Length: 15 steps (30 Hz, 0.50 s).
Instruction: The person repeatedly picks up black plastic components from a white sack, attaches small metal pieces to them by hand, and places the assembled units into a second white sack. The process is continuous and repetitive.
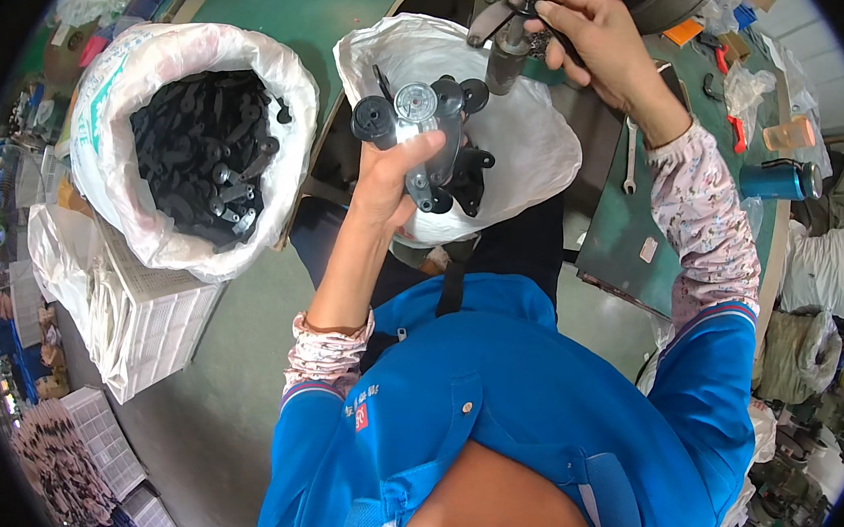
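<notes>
- Gauge assembly: black metal piece with round knobs and a small round white dial, held at centre of view, above the person's chest.
- Left hand: fingers closed around the assembly from below, thumb pressed across its front; the forearm comes up from a flowered sleeve.
- White sack of black parts: at 9 o'clock from the left hand, mouth rolled open, filled with dark metal levers; it rests on a white slatted crate.
- Second white bag: just behind the assembly, open.
- Right hand: at 1 o'clock, raised, fingertips pinching a small dark part at the top of a grey machine lever.
- Green bench: at 3 o'clock, bearing a spanner, red-handled pliers and a blue flask.
</notes>
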Available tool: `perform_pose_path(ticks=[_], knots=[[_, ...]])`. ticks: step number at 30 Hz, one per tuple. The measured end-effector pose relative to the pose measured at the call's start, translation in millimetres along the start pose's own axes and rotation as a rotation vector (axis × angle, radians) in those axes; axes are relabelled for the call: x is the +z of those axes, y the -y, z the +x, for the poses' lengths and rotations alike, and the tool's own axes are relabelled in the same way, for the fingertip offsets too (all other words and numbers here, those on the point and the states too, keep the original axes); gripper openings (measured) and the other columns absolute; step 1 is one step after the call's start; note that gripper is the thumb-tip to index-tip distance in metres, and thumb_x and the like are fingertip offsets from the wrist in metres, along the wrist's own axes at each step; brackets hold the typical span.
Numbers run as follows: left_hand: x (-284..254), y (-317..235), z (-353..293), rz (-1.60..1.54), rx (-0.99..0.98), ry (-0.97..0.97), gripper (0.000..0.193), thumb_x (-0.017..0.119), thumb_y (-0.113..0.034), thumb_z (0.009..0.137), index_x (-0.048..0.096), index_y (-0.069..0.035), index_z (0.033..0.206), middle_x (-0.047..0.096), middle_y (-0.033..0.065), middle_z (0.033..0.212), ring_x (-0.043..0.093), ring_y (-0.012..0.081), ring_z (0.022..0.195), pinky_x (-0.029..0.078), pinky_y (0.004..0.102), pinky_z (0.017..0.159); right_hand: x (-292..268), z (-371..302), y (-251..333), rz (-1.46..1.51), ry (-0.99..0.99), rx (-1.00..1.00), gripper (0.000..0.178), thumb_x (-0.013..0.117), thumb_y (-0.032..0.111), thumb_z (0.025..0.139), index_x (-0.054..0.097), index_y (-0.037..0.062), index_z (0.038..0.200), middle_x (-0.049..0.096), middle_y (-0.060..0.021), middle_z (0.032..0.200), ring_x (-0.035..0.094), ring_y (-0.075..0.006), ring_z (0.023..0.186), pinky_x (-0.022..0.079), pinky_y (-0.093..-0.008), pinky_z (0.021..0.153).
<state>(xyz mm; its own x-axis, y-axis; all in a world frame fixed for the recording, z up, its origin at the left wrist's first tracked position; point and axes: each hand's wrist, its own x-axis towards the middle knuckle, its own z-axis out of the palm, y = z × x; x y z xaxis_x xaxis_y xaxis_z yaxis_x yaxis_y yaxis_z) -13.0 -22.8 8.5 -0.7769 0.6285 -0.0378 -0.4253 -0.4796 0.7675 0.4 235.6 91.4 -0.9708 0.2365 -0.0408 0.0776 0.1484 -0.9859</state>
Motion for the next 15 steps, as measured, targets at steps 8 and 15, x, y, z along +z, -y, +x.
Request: perform_pose_path(ticks=[8,15], knots=[[5,3,-5,-0.036,-0.072,-0.012,0.045,0.067,-0.004,0.073,0.055,0.003,0.115,0.064,0.0139,0.101,0.064,0.0219,0.089,0.052,0.0342,0.083,59,-76,-52,0.235,0.101,0.105,0.038,0.060,0.024,0.093,0.058,-0.0012,0.122,0.067,-0.0099,0.105,0.064,-0.0205,0.101,0.050,-0.0307,0.084],[20,-3,-5,-0.006,-0.042,0.068,0.040,0.065,-0.007,0.077,0.056,0.004,0.114,0.066,0.0136,0.100,0.067,0.0239,0.089,0.054,0.0304,0.068,65,-70,-54,0.583,-0.049,-0.114,0.025,0.052,0.016,0.095,0.056,-0.0037,0.111,0.064,-0.0132,0.106,0.064,-0.0226,0.097,0.050,-0.0353,0.089]])
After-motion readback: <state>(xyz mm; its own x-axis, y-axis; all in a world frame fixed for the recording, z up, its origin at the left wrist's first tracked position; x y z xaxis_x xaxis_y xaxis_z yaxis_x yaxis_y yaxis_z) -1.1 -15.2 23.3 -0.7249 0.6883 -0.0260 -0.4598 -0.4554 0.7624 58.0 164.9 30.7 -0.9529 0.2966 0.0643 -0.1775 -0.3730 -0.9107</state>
